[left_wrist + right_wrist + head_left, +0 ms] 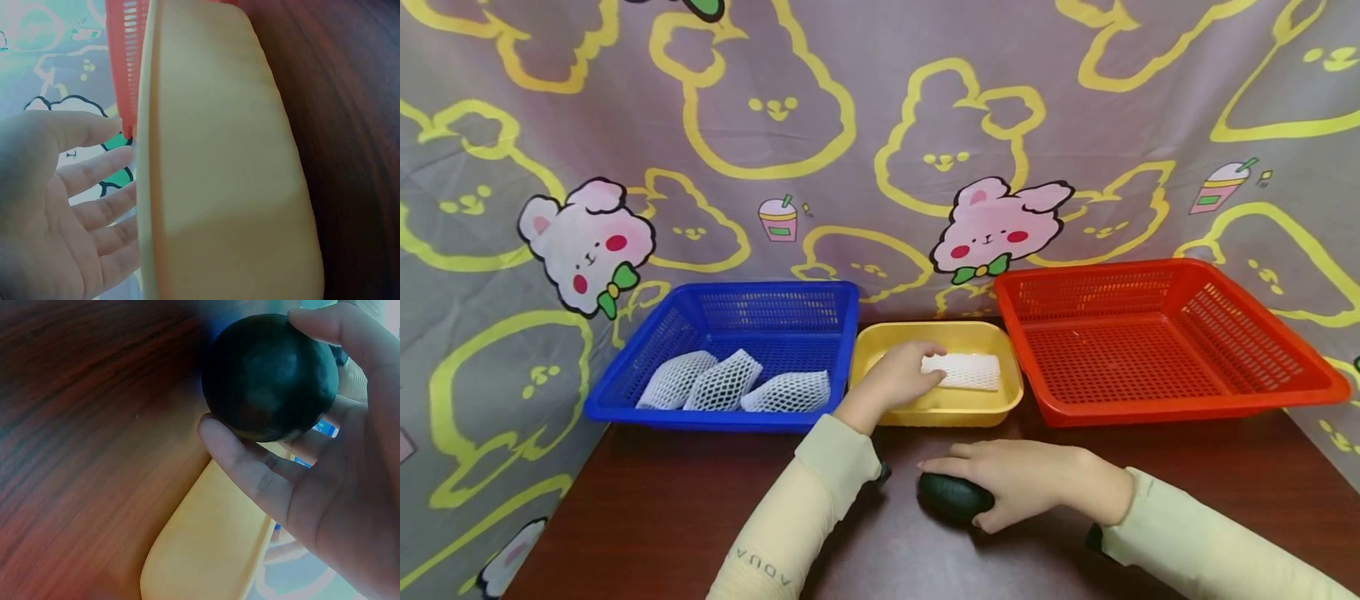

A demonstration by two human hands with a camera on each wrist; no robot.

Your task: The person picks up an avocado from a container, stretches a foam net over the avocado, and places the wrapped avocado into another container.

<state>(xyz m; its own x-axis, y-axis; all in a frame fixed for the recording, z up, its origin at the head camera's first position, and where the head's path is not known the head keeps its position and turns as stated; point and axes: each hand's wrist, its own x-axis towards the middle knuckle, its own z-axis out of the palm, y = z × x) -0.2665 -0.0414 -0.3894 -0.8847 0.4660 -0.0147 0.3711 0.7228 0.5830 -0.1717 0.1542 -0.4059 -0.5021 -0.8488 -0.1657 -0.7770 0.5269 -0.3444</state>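
Note:
My right hand [1030, 479] grips a smooth dark green avocado [951, 497] low over the table, in front of the yellow tray [940, 415]. In the right wrist view, thumb and fingers curl round the avocado [269, 375], whose rounded end faces the camera. My left hand [891, 379] reaches over the near left rim of the tray. Its fingertips are at the left end of a flat white foam net sleeve [970, 372] lying inside. Loosely extended fingers show in the left wrist view, with their tips hidden behind the tray wall [219, 156].
On the left stands a blue basket [722, 421] with several white foam-netted items [722, 382] along its near side. A red basket [1187, 410] is at the right of the tray. Behind them hangs a patterned cloth [865, 200]. The brown table [662, 508] extends in front.

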